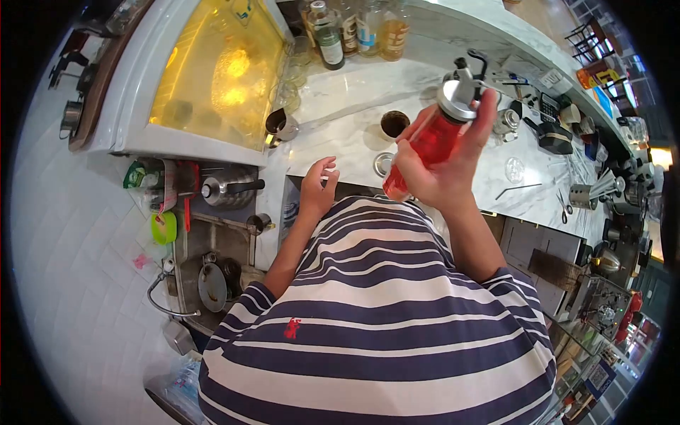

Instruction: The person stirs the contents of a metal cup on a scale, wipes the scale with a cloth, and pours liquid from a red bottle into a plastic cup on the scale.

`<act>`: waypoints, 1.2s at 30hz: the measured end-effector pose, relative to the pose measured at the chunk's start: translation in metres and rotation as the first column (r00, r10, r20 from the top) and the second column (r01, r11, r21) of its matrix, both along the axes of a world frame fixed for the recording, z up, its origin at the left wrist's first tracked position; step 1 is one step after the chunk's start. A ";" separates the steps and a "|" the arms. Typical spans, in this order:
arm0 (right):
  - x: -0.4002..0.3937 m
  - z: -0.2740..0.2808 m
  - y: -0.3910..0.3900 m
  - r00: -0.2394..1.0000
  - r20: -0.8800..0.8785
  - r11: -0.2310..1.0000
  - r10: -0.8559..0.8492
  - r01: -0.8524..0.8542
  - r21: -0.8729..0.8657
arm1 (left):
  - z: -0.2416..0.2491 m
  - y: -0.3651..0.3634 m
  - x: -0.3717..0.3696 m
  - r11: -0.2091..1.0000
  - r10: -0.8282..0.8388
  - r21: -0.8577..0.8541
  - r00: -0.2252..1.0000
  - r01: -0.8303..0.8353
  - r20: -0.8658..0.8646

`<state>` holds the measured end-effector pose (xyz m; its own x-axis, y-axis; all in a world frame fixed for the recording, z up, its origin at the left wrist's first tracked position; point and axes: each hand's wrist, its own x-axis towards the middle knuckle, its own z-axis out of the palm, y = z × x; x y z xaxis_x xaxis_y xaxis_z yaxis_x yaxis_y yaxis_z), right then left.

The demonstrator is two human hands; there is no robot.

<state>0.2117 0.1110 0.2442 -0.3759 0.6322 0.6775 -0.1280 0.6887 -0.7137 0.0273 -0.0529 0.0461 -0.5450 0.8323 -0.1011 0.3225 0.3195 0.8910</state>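
My right hand (453, 152) is wrapped round a clear bottle of red liquid (432, 142), raised above the counter and tilted, its top leaning up and to the right. The bottle has a silver metal cap (457, 99) with a spout and a black lever on top. My left hand (320, 185) is near the counter's front edge, fingers loosely bent and apart, holding nothing. Just beyond the bottle stands a cup (394, 123) with a dark inside. A small round metal piece (383, 164) lies beside the bottle's lower end. Left of these is a metal pitcher (283, 126).
Several liquor bottles (329, 39) stand at the back. A glass-fronted, yellow-lit cabinet (212, 78) is at left, above a kettle (230, 191) and a sink (185, 265). On the right counter are scissors (564, 205), a bent black straw (517, 189) and a glass jar (506, 122).
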 end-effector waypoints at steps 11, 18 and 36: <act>0.141 0.041 0.031 0.951 0.309 0.974 0.006 0.064 -0.217 | -0.044 0.045 0.027 0.997 0.031 0.070 0.955 -0.011 -0.295; 0.200 0.004 0.034 0.728 0.678 0.873 0.102 0.261 -0.412 | -0.072 0.054 0.054 0.981 0.145 -0.033 0.834 -0.192 -0.532; 0.206 -0.035 0.072 0.212 0.929 0.891 0.302 0.284 -0.355 | -0.098 0.087 0.022 0.967 0.044 -0.131 0.655 -0.216 -0.755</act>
<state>0.4173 0.1830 0.2092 -0.5335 0.6793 -0.5039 0.8359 0.3327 -0.4366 0.0493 0.0340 -0.0523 -0.6099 0.7562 0.2370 0.7875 0.5451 0.2874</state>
